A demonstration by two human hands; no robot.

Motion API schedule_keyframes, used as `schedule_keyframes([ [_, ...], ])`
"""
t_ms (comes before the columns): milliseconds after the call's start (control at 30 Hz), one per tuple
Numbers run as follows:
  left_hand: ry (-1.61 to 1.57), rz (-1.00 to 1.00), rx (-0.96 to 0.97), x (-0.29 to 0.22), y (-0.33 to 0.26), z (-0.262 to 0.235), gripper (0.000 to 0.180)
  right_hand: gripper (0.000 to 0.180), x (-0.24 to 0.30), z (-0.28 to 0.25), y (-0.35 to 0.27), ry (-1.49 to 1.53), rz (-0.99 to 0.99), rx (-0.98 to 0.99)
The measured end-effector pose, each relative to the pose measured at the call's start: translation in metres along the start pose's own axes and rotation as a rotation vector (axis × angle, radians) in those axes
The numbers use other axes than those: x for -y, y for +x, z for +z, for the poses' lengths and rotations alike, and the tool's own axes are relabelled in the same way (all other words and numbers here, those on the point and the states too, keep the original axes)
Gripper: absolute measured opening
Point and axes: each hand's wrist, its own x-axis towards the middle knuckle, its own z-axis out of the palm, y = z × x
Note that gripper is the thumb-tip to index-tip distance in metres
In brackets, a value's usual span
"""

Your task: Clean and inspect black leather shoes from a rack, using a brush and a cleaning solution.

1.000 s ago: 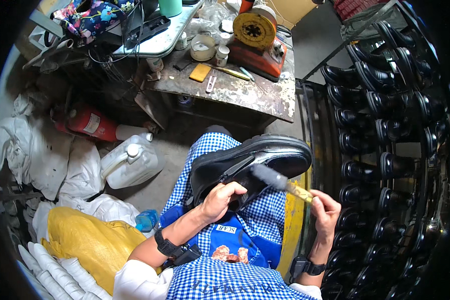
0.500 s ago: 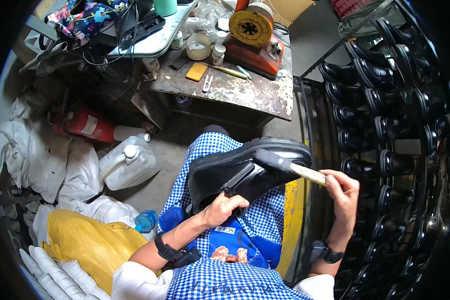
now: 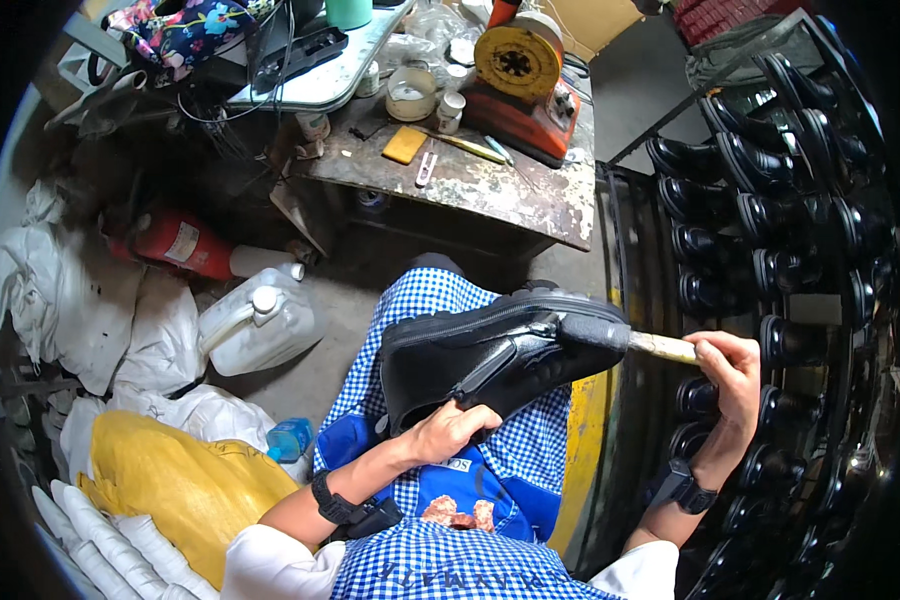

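A black leather shoe (image 3: 480, 355) lies tilted over my lap, its thick sole edge facing away from me. My left hand (image 3: 457, 430) grips it at the opening, with part of the fingers hidden inside. In my right hand (image 3: 732, 375) is the pale wooden handle of a brush (image 3: 595, 332), pinched near its end. The dark grey head of the brush rests against the shoe's side, toward the toe. Beneath the shoe is a blue-and-white checked apron (image 3: 425, 290).
Ahead stands a worn workbench (image 3: 510, 200) with an orange machine (image 3: 530, 120), a round tub (image 3: 410, 95) and a yellow block (image 3: 404, 145). Racks of black shoes (image 3: 760, 210) line the right. On the left are a plastic jug (image 3: 270, 325), a fire extinguisher (image 3: 175, 240) and a yellow sack (image 3: 170, 490).
My right hand has moved right, drawing the brush along the shoe toward its toe. The brush handle now lies flatter. My left hand keeps its hold while the shoe tips slightly.
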Motion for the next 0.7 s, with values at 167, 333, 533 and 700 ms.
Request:
schedule_keyframes([
  [167,0.320,0.424,-0.061,0.013,0.004,-0.002,0.018,0.015,-0.002,0.040,0.010,-0.069,-0.005,0.028],
  [333,0.080,0.018,0.087,0.005,0.003,-0.001,0.018,0.015,-0.005,0.003,0.004,-0.026,-0.008,0.029],
  [533,0.291,0.284,0.041,0.016,0.003,-0.005,0.016,0.017,-0.002,0.037,0.009,0.109,-0.025,-0.064],
  [700,0.096,0.020,0.056,0.003,0.004,-0.003,0.017,0.017,-0.012,0.024,0.007,0.137,-0.033,-0.165],
])
